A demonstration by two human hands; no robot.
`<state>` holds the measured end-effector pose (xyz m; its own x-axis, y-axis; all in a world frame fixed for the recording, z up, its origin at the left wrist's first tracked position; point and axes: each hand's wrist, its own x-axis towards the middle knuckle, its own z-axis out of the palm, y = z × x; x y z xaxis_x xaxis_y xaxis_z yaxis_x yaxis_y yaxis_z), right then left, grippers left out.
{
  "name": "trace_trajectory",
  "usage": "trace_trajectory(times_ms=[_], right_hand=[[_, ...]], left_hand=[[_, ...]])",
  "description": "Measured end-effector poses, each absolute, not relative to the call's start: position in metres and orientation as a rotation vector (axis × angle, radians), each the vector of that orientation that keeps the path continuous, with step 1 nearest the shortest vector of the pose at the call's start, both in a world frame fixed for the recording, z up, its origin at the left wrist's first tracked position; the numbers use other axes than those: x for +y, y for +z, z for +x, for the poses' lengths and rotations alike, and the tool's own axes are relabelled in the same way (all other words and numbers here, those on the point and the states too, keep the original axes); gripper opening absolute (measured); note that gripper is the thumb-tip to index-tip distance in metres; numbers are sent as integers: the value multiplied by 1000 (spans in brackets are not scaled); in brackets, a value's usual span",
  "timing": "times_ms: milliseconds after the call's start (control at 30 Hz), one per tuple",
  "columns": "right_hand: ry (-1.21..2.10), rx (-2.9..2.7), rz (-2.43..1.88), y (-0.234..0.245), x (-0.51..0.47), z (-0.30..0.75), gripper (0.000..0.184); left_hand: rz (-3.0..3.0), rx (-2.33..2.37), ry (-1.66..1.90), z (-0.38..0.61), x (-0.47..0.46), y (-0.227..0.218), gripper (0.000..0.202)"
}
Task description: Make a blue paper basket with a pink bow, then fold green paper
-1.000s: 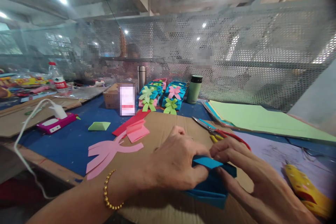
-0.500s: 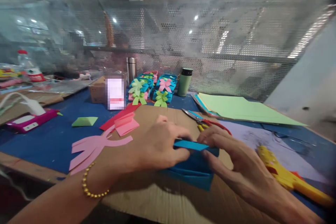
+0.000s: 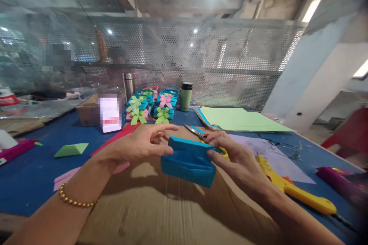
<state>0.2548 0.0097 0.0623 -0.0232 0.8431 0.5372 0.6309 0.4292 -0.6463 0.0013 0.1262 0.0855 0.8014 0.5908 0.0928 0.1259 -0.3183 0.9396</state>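
Observation:
A folded blue paper box point(image 3: 187, 162) is held up above the brown cardboard sheet point(image 3: 161, 210) between both hands. My left hand point(image 3: 143, 143) pinches its left upper edge with thumb and fingers; a gold bead bracelet is on that wrist. My right hand point(image 3: 230, 153) grips its right end, fingers closed on the paper. Red-handled scissors point(image 3: 197, 132) lie just behind the right hand.
Finished blue boxes with paper flowers point(image 3: 152, 105) stand at the back beside a green flask point(image 3: 186, 97) and a steel flask point(image 3: 128, 83). Green paper sheets point(image 3: 238, 119) lie at the right, with a yellow glue gun point(image 3: 293, 189), pink cut paper point(image 3: 67, 174), a green folded piece point(image 3: 70, 149) and a small carton point(image 3: 87, 109).
Both hands lifted the blue paper box off the cardboard and turned it, with its long side now facing me. The view swung to the right.

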Motion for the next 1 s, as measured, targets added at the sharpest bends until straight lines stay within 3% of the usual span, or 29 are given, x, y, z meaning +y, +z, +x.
trace_trajectory(times_ms=[233,500,700,1000], right_hand=[[398,-1544,-1302,63,9,260,20],[387,-1561,-1266,61,12,259,16],[416,-1602,-1271,61,12,258,16],[448,-1517,-1350,62,9,257,32]], left_hand=[[1594,423,536,11,120,81,102],[1604,406,573,27,125,62,44],[1575,487,635,30,122,61,37],[1469,442,693,36,115,65,45]])
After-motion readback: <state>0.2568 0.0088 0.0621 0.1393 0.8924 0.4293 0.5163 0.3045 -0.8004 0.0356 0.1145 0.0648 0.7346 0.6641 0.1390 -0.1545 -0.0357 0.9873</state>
